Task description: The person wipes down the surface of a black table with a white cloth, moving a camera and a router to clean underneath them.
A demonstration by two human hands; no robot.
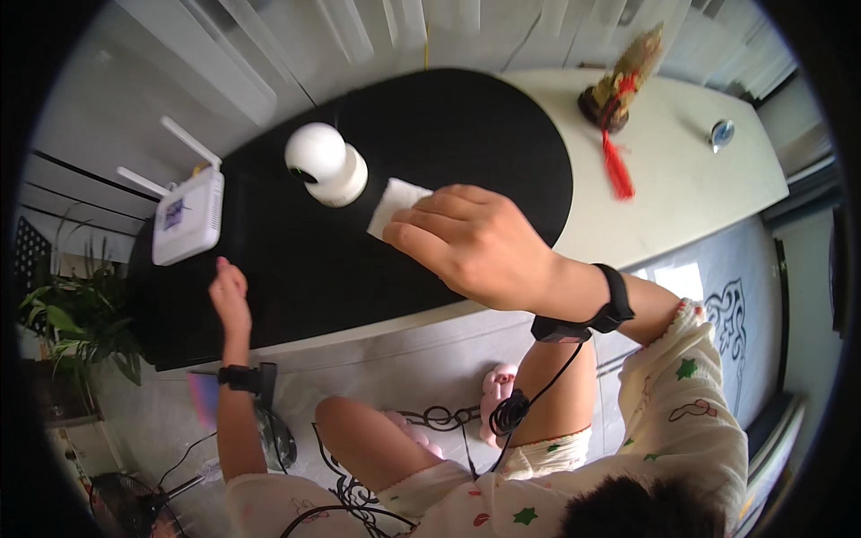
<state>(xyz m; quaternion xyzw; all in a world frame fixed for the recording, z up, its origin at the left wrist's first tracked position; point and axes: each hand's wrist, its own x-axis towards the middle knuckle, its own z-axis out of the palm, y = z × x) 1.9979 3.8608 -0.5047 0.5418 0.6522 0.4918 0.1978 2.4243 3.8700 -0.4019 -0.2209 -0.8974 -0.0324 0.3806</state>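
Note:
My right hand point(477, 245) grips a folded white cloth or tissue point(398, 199) over the black top of the cabinet point(430, 128). Part of the cloth is hidden under my fingers. Just left of it stands a white dome-headed security camera point(323, 163) on a round base. My left hand point(230, 296) is at the front left of the black surface, its fingers curled. Nothing shows in it, though its inner side is hidden. Close above that hand is a white router point(192, 216) with two raised antennas.
A gold figurine point(615, 94) with a red tassel point(615, 168) stands on the pale right section, a small glass-like object point(722, 136) beyond it. A potted plant point(81, 323) flanks the left end. A fan point(134, 504) stands lower left. A coiled black cable point(509, 413) hangs by my leg.

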